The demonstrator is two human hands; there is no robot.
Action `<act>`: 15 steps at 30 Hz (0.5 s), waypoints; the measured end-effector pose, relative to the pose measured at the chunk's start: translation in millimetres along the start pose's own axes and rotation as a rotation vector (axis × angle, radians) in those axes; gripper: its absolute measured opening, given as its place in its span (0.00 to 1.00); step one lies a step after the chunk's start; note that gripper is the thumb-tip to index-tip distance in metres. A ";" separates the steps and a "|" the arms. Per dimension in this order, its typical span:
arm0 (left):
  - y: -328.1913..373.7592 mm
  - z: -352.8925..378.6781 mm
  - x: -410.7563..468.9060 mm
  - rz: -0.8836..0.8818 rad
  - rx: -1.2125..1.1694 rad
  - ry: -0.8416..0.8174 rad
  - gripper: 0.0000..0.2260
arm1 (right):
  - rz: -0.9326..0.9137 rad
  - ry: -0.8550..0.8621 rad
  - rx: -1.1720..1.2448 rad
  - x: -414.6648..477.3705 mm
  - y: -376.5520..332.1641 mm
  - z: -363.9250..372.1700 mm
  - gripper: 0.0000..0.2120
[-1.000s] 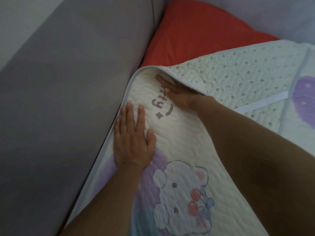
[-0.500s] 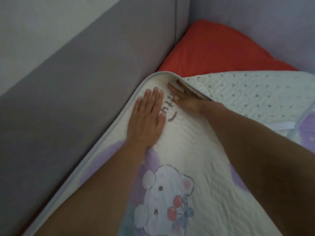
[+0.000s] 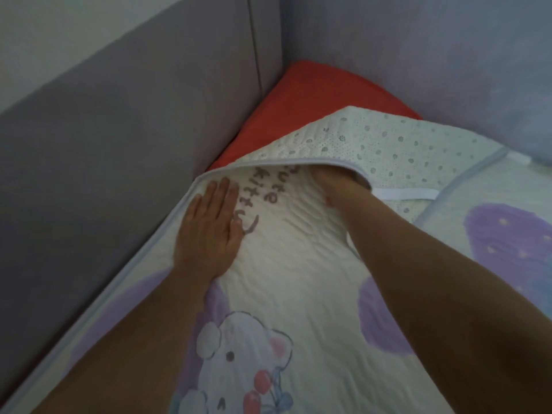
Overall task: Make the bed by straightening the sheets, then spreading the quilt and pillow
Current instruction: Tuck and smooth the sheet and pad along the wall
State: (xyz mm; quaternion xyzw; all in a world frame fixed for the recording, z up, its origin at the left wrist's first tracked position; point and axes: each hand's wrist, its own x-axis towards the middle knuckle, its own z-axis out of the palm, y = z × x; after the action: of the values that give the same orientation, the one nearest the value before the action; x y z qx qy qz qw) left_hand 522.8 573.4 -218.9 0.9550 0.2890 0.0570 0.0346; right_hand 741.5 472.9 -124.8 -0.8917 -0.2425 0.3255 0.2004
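Observation:
A cream quilted sheet (image 3: 298, 252) with a cartoon bear, purple patches and dark lettering lies over the bed. Its far corner is folded back, showing a dotted white underside (image 3: 388, 144) with a white strap. My left hand (image 3: 209, 231) lies flat, fingers together, on the sheet near its left edge. My right hand (image 3: 340, 189) reaches under the folded flap; its fingers are hidden by the flap. A red mattress cover (image 3: 313, 97) shows bare in the far corner.
A grey padded bed wall (image 3: 119, 144) runs along the left edge and meets a pale lilac wall (image 3: 418, 55) at the far corner. A pale blue soft shape (image 3: 531, 121) lies at the far right.
My left hand slid forward along the sheet toward the far corner. My right hand went deeper under the flap, lifting it, so more lettering shows. The view shifted forward.

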 end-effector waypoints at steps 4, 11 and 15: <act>-3.1 1.9 9.4 0.020 -0.018 -0.032 0.31 | -0.101 0.200 0.048 27.5 -12.9 3.2 0.23; -4.6 2.4 14.3 0.006 -0.032 -0.028 0.31 | -0.228 0.210 0.114 103.6 -9.5 -3.3 0.42; -5.4 2.9 15.7 0.010 -0.052 -0.034 0.31 | -0.281 0.131 -0.018 135.0 -20.5 -16.7 0.44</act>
State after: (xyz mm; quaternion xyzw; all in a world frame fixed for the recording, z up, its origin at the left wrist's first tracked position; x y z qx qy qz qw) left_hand 533.3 586.5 -220.9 0.9561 0.2820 0.0483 0.0640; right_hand 837.1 562.0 -167.6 -0.8701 -0.3540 0.2334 0.2514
